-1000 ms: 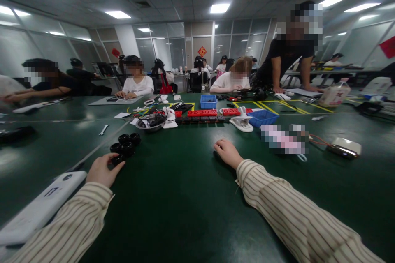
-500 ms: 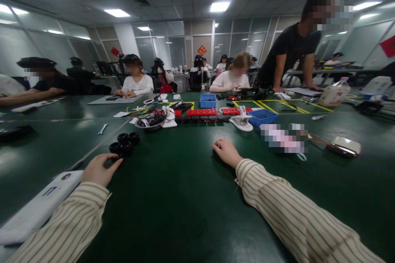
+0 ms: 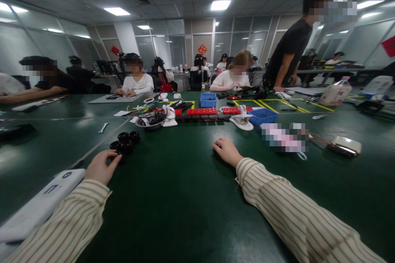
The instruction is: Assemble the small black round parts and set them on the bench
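My left hand [image 3: 101, 167] is closed in a pinch, thumb and forefinger on a black round piece, just at the near side of a cluster of several glossy black wheel-like pieces [image 3: 126, 146]. What these pieces are exactly does not show. On the green table [image 3: 173, 197], my right hand [image 3: 226, 151] rests with its fingers curled inward. A small dark spot shows by its fingertips, too small to name. Beside my left forearm lies a white oblong device [image 3: 37, 205] with dark markings.
Ahead stand red-and-black power strips [image 3: 202, 111], white clips [image 3: 242, 120], a bowl of black parts [image 3: 150, 121] and blue baskets [image 3: 263, 116]. A wrench [image 3: 103, 128] lies at left, a power bank [image 3: 345, 146] at right. People sit across the table; one person [image 3: 288, 49] stands leaning.
My left hand has shifted slightly up, its fingertips drawn a little back toward the near piece. My right hand stays put. The standing person has turned and lifted one hand off the table.
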A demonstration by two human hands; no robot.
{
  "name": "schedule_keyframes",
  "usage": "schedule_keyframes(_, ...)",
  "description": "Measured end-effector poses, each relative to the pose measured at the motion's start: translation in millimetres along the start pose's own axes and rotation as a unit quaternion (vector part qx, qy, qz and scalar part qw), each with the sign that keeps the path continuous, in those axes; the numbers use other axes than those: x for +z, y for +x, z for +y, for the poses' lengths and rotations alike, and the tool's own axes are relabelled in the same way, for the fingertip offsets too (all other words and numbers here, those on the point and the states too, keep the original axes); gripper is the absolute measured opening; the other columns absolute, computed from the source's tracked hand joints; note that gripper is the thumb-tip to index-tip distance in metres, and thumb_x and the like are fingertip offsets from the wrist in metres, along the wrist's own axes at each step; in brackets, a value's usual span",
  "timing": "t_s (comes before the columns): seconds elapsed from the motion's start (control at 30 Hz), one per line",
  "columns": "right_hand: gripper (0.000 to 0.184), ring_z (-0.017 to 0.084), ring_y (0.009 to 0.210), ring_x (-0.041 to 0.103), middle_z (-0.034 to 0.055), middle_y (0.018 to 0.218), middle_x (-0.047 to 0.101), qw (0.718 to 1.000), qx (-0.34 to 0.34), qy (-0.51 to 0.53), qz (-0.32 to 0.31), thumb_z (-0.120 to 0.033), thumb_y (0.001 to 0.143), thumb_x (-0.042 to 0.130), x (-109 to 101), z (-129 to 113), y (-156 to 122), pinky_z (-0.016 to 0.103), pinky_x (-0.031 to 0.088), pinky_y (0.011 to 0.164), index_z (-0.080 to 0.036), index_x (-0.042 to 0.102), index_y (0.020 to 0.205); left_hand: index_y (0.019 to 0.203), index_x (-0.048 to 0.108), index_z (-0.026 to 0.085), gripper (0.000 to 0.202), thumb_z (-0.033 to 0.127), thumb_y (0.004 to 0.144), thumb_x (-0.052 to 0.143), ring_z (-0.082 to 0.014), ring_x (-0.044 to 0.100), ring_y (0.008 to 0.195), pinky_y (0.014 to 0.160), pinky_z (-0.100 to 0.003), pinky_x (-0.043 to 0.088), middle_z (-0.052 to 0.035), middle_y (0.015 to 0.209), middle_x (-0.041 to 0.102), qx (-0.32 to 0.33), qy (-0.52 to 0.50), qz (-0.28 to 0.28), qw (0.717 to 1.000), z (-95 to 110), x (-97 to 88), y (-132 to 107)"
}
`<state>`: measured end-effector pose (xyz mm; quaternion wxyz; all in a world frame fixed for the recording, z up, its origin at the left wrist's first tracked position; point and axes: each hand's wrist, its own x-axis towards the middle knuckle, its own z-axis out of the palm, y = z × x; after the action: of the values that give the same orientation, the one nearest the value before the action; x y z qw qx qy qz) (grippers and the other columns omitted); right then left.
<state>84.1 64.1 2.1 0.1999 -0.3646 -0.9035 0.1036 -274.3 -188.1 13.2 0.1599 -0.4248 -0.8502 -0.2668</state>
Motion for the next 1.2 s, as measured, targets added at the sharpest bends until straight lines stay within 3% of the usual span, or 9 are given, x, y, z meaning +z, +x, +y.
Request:
schedule_keyframes(0.17, 0.024, 0.014, 0.084, 0.051, 0.0067, 0.086, 0.057, 1.000, -0.003, 0.000, 0.000, -0.027, 0.087, 0.044, -0.2, -0.1, -0.5, 0.022, 0.034, 0.076, -0.014, 0.064, 0.083, 0.104, 0.050, 0.015, 0.047, 0.047, 0.069, 0.049, -0.0236, 0.055, 0.089, 0.082, -0.035, 0.045, -0.0099, 0.100, 0.056, -0.003, 0.019, -0.049, 0.999, 4.8, -1.1, -1.5)
schedule_keyframes(0.4, 0.024, 0.014, 0.085, 0.051, 0.0063, 0.085, 0.056, 1.000, -0.007, 0.000, 0.002, -0.027, 0.087, 0.044, 1.4, 0.9, 0.1, 0.022, 0.034, 0.078, -0.014, 0.064, 0.083, 0.110, 0.050, 0.015, 0.046, 0.042, 0.074, 0.043, -0.0248, 0.052, 0.099, 0.088, -0.036, 0.042, -0.0105, 0.107, 0.053, 0.018, 0.026, -0.073, 0.997, 1.3, 1.9, -0.8)
schedule_keyframes(0.57, 0.023, 0.014, 0.085, 0.051, 0.0066, 0.086, 0.056, 1.000, -0.007, 0.001, 0.000, -0.028, 0.087, 0.045, 0.9, 0.6, 0.6, 0.022, 0.034, 0.078, -0.014, 0.064, 0.083, 0.118, 0.044, 0.016, 0.047, 0.039, 0.078, 0.036, -0.0251, 0.049, 0.105, 0.091, -0.037, 0.041, -0.0107, 0.115, 0.051, 0.018, 0.018, -0.071, 0.997, 1.6, 3.0, -2.0)
schedule_keyframes(0.7, 0.023, 0.014, 0.084, 0.051, 0.0063, 0.085, 0.056, 1.000, -0.006, 0.002, 0.000, -0.028, 0.087, 0.045, 0.5, 0.1, 0.2, 0.022, 0.034, 0.077, -0.015, 0.064, 0.083, 0.122, 0.042, 0.014, 0.051, 0.038, 0.077, 0.040, -0.0267, 0.044, 0.113, 0.096, -0.040, 0.037, -0.0128, 0.120, 0.047, 0.035, 0.012, -0.037, 0.999, 5.7, 3.8, -3.4)
schedule_keyframes(0.87, 0.022, 0.014, 0.084, 0.051, 0.0064, 0.086, 0.056, 1.000, -0.005, 0.000, 0.000, -0.027, 0.087, 0.046, -0.3, -0.7, -0.5, 0.022, 0.034, 0.077, -0.015, 0.064, 0.084, 0.117, 0.048, 0.016, 0.055, 0.046, 0.070, 0.048, -0.0273, 0.055, 0.092, 0.082, -0.040, 0.045, -0.0113, 0.103, 0.058, -0.066, -0.001, -0.094, 0.993, 7.7, 2.4, -1.9)
schedule_keyframes(0.93, 0.022, 0.014, 0.084, 0.051, 0.0062, 0.086, 0.056, 1.000, -0.005, 0.000, -0.001, -0.027, 0.087, 0.046, -0.5, -1.0, -0.8, 0.022, 0.034, 0.076, -0.015, 0.064, 0.083, 0.112, 0.051, 0.018, 0.052, 0.049, 0.070, 0.047, -0.0263, 0.056, 0.085, 0.078, -0.040, 0.046, -0.0096, 0.096, 0.058, -0.085, -0.027, -0.076, 0.993, 6.1, 2.2, -1.6)
schedule_keyframes(1.0, 0.022, 0.014, 0.084, 0.050, 0.0061, 0.086, 0.056, 1.000, -0.004, 0.000, 0.000, -0.027, 0.087, 0.046, -0.6, -1.2, -0.9, 0.022, 0.034, 0.076, -0.015, 0.064, 0.083, 0.111, 0.050, 0.016, 0.051, 0.048, 0.071, 0.045, -0.0260, 0.056, 0.085, 0.079, -0.040, 0.046, -0.0096, 0.094, 0.057, -0.075, -0.052, -0.015, 0.996, 4.4, 3.0, -2.2)
schedule_keyframes(1.1, 0.022, 0.014, 0.084, 0.050, 0.0062, 0.086, 0.056, 1.000, -0.004, -0.001, 0.000, -0.027, 0.087, 0.045, -0.4, -1.3, -0.6, 0.022, 0.034, 0.077, -0.015, 0.064, 0.083, 0.113, 0.047, 0.011, 0.052, 0.044, 0.073, 0.042, -0.0278, 0.052, 0.095, 0.087, -0.041, 0.042, -0.0124, 0.099, 0.054, -0.031, -0.069, 0.058, 0.995, 4.3, 5.4, -4.4)
schedule_keyframes(1.2, 0.022, 0.014, 0.084, 0.051, 0.0062, 0.085, 0.056, 1.000, -0.005, -0.001, -0.003, -0.027, 0.087, 0.046, -0.4, -1.2, 0.0, 0.022, 0.034, 0.077, -0.015, 0.064, 0.083, 0.114, 0.046, 0.009, 0.052, 0.042, 0.075, 0.037, -0.0296, 0.049, 0.101, 0.092, -0.044, 0.038, -0.0133, 0.099, 0.053, -0.003, -0.066, 0.078, 0.995, 7.5, 6.4, -7.0)
